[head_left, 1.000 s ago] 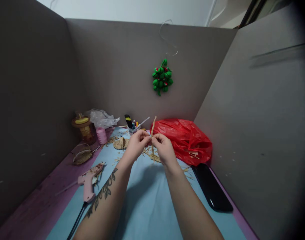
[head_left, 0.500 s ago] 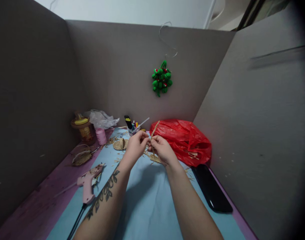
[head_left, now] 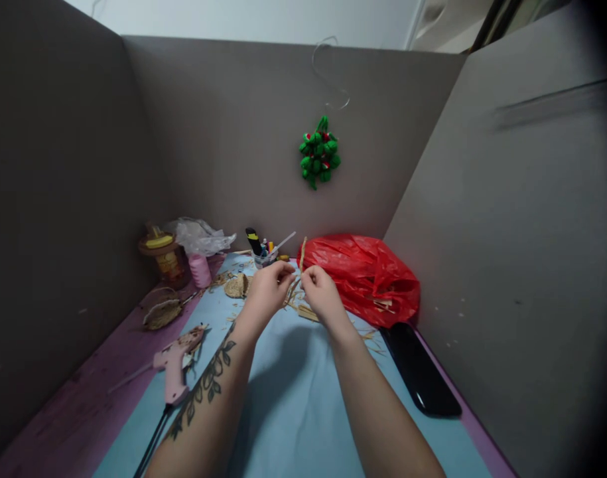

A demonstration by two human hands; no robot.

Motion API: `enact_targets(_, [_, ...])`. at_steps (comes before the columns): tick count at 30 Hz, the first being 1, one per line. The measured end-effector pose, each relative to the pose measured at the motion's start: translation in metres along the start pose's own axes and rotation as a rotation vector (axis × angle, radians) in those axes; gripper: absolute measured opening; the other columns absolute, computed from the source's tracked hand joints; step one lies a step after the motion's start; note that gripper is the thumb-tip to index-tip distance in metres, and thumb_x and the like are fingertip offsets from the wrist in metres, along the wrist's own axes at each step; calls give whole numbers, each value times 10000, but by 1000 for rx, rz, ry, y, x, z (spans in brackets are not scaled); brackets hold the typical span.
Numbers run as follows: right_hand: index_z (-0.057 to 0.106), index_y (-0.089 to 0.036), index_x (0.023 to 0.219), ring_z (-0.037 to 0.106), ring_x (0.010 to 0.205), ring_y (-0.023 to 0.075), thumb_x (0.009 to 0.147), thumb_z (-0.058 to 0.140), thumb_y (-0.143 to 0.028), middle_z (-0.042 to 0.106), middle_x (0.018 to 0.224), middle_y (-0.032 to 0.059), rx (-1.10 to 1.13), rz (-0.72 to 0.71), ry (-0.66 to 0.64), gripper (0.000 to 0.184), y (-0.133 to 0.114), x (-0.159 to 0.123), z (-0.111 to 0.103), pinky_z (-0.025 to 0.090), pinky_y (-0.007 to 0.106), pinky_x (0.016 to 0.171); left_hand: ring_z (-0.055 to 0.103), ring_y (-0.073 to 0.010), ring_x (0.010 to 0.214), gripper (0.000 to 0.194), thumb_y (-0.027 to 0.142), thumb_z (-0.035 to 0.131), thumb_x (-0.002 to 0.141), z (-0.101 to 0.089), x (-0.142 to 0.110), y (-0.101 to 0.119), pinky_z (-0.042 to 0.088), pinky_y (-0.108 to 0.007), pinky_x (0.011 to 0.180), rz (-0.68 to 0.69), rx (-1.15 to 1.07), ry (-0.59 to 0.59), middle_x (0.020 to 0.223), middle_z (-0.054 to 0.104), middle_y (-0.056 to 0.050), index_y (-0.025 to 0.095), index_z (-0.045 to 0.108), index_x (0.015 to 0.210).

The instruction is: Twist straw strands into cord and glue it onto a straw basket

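Over the middle of the table, my left hand (head_left: 269,290) and my right hand (head_left: 324,293) are close together at the same height. A thin braided straw strip (head_left: 303,252) rises upright from between them. My right thumb and fingers pinch its lower end. Loose straw strands (head_left: 292,292) hang below the braid beside my left fingertips, which are bent together on them; the exact grip is small and partly hidden. Behind my left wrist lies a woven straw piece (head_left: 236,286) with a raised band. A flat straw bundle (head_left: 308,313) lies beneath my right hand.
A pink glue gun (head_left: 176,365) with its cord lies left. Behind it are a small woven basket (head_left: 162,313), a pink thread spool (head_left: 200,271) and a cup of tools (head_left: 264,257). A red plastic bag (head_left: 367,279) and a black case (head_left: 422,372) occupy the right.
The braided strip has swung from leaning right to nearly upright. My right hand has turned so its fingers are more curled in, and the hands have parted slightly. The view has shifted a little.
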State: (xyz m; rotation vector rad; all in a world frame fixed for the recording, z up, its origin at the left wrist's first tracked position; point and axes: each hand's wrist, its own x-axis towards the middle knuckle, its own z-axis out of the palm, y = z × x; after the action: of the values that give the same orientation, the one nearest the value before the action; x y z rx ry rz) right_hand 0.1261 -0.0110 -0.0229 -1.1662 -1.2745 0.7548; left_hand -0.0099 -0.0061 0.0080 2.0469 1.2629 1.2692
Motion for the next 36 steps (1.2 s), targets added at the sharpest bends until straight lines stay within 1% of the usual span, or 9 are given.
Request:
enact_targets(5, [472,-209,642,417,491,112,693,572,-367,475,532,-53,164,83,109,194,3,1,3,330,237,477,613,-155,644,86,167,595,721,7,-6,13,404,-229,603,14,13,-98,710,697,-27,185,675,748])
enact_targets(10, [456,-197,626,445,527,109,609,609,-354,493,573,-41,454,194,89,219,1,4,5,357,233,506,588,-157,631,123,133,567,733,16,-9,20,388,-239,608,81,93,-158,711,691,-34,186,679,734])
enact_targets(13, [436,-204,619,428,552,110,620,581,-338,462,574,-48,401,120,150,198,0,6,2,353,233,532,594,-167,678,149,146,553,755,17,-9,20,405,-253,654,139,86,-190,771,700,-43,199,692,771])
enact_targets(15, [423,-211,624,401,554,111,645,560,-324,431,568,-54,321,68,181,178,0,6,0,337,229,532,593,-171,704,144,178,553,770,16,-9,19,417,-259,679,151,65,-157,793,696,-46,205,690,803])
enact_targets(17, [416,-215,630,390,556,114,669,553,-323,415,564,-57,263,43,139,179,-2,6,-2,332,229,535,590,-174,741,146,211,535,790,16,-8,18,428,-261,698,136,44,-53,812,680,-53,199,674,833])
enact_targets(20, [432,-215,653,400,558,117,700,561,-350,423,569,-58,223,26,-21,193,-6,2,-3,333,231,539,583,-182,834,175,216,492,812,15,-6,15,433,-266,740,99,25,93,895,655,-73,183,642,894])
enact_targets(24, [432,-212,647,390,537,108,704,568,-378,406,562,-64,251,33,-122,222,-13,-3,0,328,229,531,562,-156,701,189,215,449,821,15,-3,9,403,-244,644,42,-11,-12,774,650,-38,182,636,825])
enact_targets(30, [468,-202,639,417,528,111,684,588,-383,460,550,-49,234,71,-117,221,-14,-4,1,317,229,510,461,-123,551,209,260,457,795,10,-1,8,316,-221,527,-36,-51,-81,567,540,15,171,580,651])
enact_targets(36, [467,-200,632,404,511,106,705,563,-341,453,552,-53,184,67,-95,186,-13,-4,1,304,229,500,416,-113,537,186,283,505,763,8,-1,9,286,-219,514,-72,-95,-103,554,486,37,173,533,615])
